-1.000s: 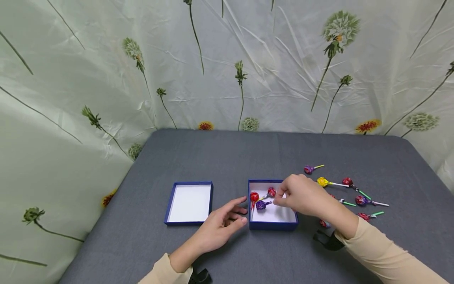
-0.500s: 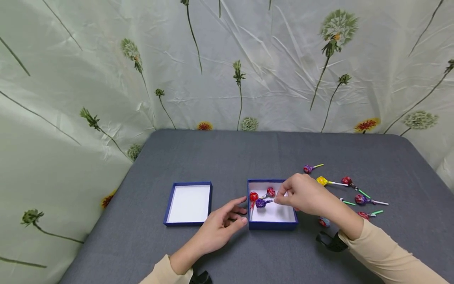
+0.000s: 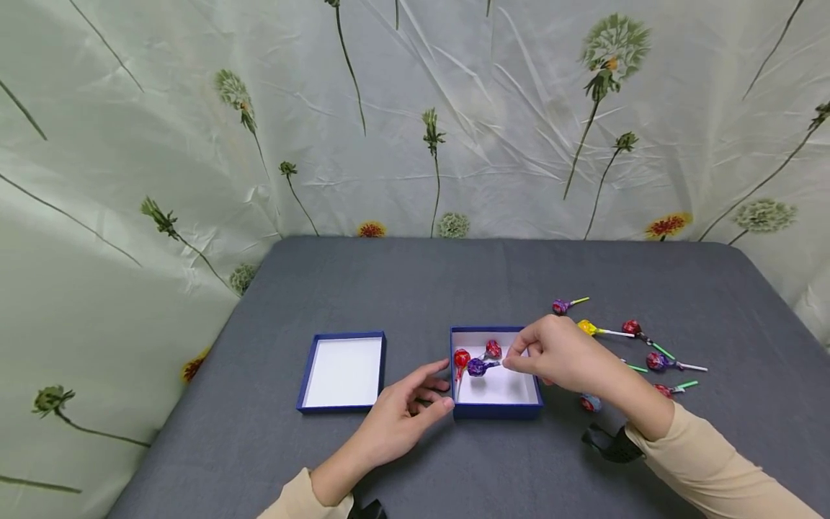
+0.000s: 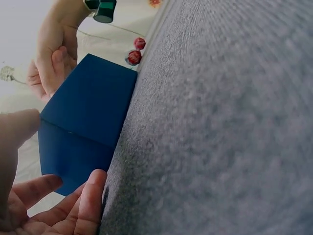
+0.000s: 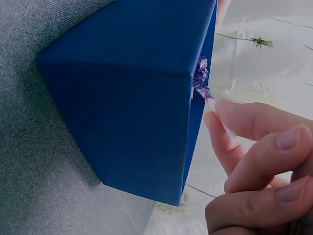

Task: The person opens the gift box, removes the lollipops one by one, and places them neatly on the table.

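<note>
In the head view my right hand point(image 3: 560, 357) pinches the stick of a purple-wrapped lollipop point(image 3: 477, 367) between thumb and forefinger, over the open blue box point(image 3: 496, 411) with a white inside. The right wrist view shows this purple lollipop point(image 5: 201, 72) at the box rim, its pale stick between the fingertips. Inside the box are a bright red lollipop point(image 3: 461, 358) by the left wall and a darker red one point(image 3: 493, 349) near the back. My left hand point(image 3: 405, 418) is at the box's left side, fingers loosely spread, the thumb at its front left corner.
A blue-rimmed lid point(image 3: 344, 411), white inside, lies left of the box. Several lollipops are spread on the grey cloth at right, among them a yellow one point(image 3: 587, 327), a purple one point(image 3: 561, 307) and a blue one point(image 3: 590, 403). A flowered curtain point(image 3: 389, 158) hangs behind.
My right forearm has shifted slightly to the right, while its fingers keep their pinch on the purple lollipop's stick. The left hand stays beside the box. The head view has moved slightly.
</note>
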### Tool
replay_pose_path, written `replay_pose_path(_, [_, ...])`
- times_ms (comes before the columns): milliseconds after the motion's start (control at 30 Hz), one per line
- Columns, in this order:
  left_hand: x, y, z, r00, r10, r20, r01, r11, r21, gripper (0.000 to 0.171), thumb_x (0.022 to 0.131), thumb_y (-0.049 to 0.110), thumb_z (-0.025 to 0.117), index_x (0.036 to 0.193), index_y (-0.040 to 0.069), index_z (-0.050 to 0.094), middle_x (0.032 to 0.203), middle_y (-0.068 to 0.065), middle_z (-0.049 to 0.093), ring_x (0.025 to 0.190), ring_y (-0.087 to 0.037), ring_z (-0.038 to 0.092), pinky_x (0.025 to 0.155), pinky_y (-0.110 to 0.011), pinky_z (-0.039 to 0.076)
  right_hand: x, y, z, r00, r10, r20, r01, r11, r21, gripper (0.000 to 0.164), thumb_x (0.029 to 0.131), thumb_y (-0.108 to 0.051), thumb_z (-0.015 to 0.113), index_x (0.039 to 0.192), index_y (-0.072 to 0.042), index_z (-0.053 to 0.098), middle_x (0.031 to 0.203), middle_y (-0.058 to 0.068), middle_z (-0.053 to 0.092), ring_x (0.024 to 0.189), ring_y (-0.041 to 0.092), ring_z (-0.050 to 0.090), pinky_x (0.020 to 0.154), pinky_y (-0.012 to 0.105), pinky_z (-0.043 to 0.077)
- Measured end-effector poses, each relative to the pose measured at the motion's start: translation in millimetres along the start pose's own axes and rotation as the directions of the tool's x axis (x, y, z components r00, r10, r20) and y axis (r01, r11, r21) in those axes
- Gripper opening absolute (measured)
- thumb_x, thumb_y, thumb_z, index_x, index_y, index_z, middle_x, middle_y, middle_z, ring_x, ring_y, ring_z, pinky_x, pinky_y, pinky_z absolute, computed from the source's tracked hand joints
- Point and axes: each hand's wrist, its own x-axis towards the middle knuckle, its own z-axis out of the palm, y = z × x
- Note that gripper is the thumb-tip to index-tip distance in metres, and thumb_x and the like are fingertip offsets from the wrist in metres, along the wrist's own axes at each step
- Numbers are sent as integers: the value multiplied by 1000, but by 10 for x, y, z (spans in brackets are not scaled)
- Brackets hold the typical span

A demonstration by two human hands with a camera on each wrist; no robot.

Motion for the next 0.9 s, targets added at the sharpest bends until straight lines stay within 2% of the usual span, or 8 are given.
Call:
replay_pose_path(267, [0, 0, 9, 1000, -27, 1, 27, 999, -19, 55, 105, 36, 72, 156, 25, 56, 133, -4, 73, 106, -9, 69, 82, -21, 53, -52, 37, -41, 1000, 8, -3, -8, 998, 57, 15, 95, -27, 81, 93, -12, 81, 50, -9, 45, 50, 11, 47, 49, 26, 32])
replay_pose_path(567, [-2, 3, 29, 1000, -20, -3, 20, 1000, -14, 55, 104, 38, 72, 155, 23, 57, 131, -3, 73, 106, -8, 70, 82, -21, 54, -138, 95, -126, 999, 39, -9, -38, 995, 91, 17, 96, -28, 81, 97, -11, 81, 52, -7, 44, 50, 11, 47, 49, 27, 35])
replay_pose_path(733, [-4, 2, 35, 1000, -15, -8, 15, 1000, -16, 55, 104, 37, 73, 155, 24, 57, 130, -2, 73, 106, -7, 70, 82, -21, 54, -237, 160, -217, 997, 77, -31, -73, 991, 111, 21, 96, -33, 80, 100, -13, 81, 54, -7, 42, 50, 11, 46, 49, 28, 34])
replay_pose_path(900, [-1, -13, 35, 1000, 2, -15, -2, 1000, -20, 54, 104, 36, 73, 154, 23, 58, 130, -4, 74, 104, -6, 70, 81, -21, 54, -361, 268, -284, 991, 106, -88, -96, 989, 112, 24, 97, -36, 80, 102, -13, 82, 54, -8, 37, 51, 9, 46, 50, 29, 34])
